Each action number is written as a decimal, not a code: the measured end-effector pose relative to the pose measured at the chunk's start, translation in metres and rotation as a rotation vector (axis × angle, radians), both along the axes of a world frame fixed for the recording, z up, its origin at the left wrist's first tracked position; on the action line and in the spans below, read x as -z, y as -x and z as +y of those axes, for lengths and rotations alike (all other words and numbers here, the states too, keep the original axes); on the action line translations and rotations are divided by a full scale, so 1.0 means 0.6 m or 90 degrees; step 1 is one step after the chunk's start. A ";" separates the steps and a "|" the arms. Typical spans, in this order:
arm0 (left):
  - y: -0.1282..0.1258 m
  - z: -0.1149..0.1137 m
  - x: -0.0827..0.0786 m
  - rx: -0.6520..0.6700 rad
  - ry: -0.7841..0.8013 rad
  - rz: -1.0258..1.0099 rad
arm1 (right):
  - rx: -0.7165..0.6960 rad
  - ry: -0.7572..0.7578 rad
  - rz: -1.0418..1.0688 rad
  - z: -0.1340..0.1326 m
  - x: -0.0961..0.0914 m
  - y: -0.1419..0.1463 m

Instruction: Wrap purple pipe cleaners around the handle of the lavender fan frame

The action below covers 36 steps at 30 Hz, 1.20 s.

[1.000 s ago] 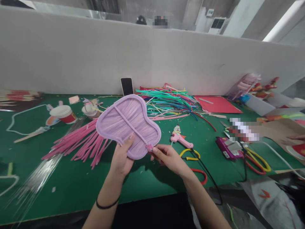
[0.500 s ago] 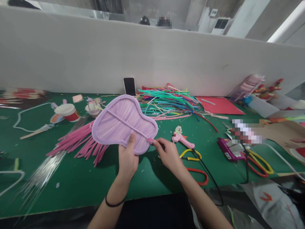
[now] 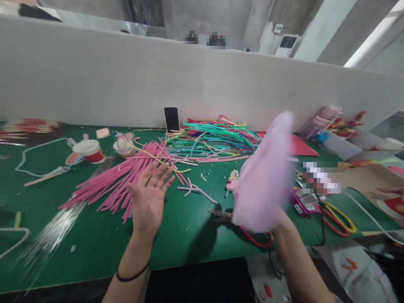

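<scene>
My left hand (image 3: 149,198) is raised with its palm up and fingers spread, holding nothing, just in front of a bunch of pink pipe cleaners (image 3: 104,187). To the right, a lilac panel with a curvy outline (image 3: 263,181) stands tilted up on its edge, smeared by motion. My right hand (image 3: 279,219) holds it from its lower right side; the panel hides most of the fingers. Below the panel lie red-handled scissors (image 3: 257,240), their blades pointing left. A pink glue gun (image 3: 232,182) is partly covered by the panel.
Across the green table (image 3: 176,235) lie a pile of coloured pipe cleaners (image 3: 217,136), a phone (image 3: 171,119) leaning on the partition, a paper cup (image 3: 91,151) and clear thin strips (image 3: 57,229). On the right are a purple box (image 3: 303,204), yellow-handled scissors (image 3: 341,214) and cardboard (image 3: 356,176).
My left hand has let go of the lilac panel and moved left, opening out. My right hand has carried the panel to the right and turned it on edge, uncovering the pink pipe cleaners.
</scene>
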<state>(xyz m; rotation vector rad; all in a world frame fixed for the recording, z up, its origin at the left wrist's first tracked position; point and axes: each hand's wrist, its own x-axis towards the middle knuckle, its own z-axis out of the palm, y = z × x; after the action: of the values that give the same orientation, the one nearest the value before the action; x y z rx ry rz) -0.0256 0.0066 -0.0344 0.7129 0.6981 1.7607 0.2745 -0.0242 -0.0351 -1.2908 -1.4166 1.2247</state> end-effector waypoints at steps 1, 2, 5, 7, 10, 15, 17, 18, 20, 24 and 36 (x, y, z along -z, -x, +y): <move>0.007 0.003 0.001 -0.026 0.017 -0.003 | -0.026 0.011 -0.035 -0.005 0.000 0.002; 0.014 0.006 0.002 -0.048 0.034 -0.009 | -0.052 0.023 -0.062 -0.009 0.003 0.006; 0.034 0.014 0.012 -0.087 0.077 -0.022 | -0.065 0.045 -0.044 -0.016 0.018 0.019; 0.045 0.017 0.017 -0.097 0.097 -0.028 | -0.024 0.053 0.051 -0.014 0.030 0.023; 0.050 0.017 0.020 -0.101 0.119 -0.033 | 0.022 0.062 0.135 -0.008 0.040 0.031; 0.030 0.010 0.018 0.022 0.163 -0.036 | 0.027 0.000 -0.088 0.002 0.036 0.068; 0.020 0.007 0.017 0.029 0.150 -0.022 | 0.033 -0.024 -0.160 0.001 0.034 0.081; 0.016 0.005 0.016 0.003 0.127 -0.011 | 0.031 -0.028 -0.180 0.001 0.033 0.087; 0.008 -0.001 0.010 -0.061 0.064 0.014 | 0.026 -0.030 -0.208 -0.001 0.031 0.098; -0.003 -0.015 -0.009 -0.083 -0.028 0.064 | 0.056 -0.039 -0.275 -0.002 0.034 0.119; -0.018 0.011 0.008 0.094 0.215 -0.061 | 0.037 0.086 0.081 -0.009 0.052 0.141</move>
<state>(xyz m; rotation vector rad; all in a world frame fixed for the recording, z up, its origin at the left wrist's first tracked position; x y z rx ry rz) -0.0149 0.0135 -0.0393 0.4352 0.8293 1.4845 0.1897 -0.0295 -0.0665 -1.3099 -1.2160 1.3576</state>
